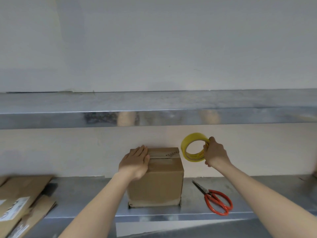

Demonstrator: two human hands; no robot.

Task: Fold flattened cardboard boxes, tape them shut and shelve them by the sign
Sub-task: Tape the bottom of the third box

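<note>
Brown cardboard box [155, 186] stands folded on the steel worktop [85, 200], seam seemingly part-taped. Left grip [135, 163] presses flat on top; right grip [215, 153] clasps a yellow tape roll [192, 136]. Shelving remains.

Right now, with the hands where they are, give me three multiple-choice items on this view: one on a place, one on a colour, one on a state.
1. Where do the scissors lie?
A. on the metal shelf, right of the box
B. on top of the box
C. in the right hand

2. What colour is the tape roll?
A. red
B. blue
C. yellow

3. What is the left hand doing?
A. gripping the scissors
B. resting flat on the box top
C. hanging free

Key:
1 A, the scissors lie on bare metal beside the box.
2 C, the ring that the right hand holds is yellow.
3 B, its straight fingers lie across the top flaps.
</note>
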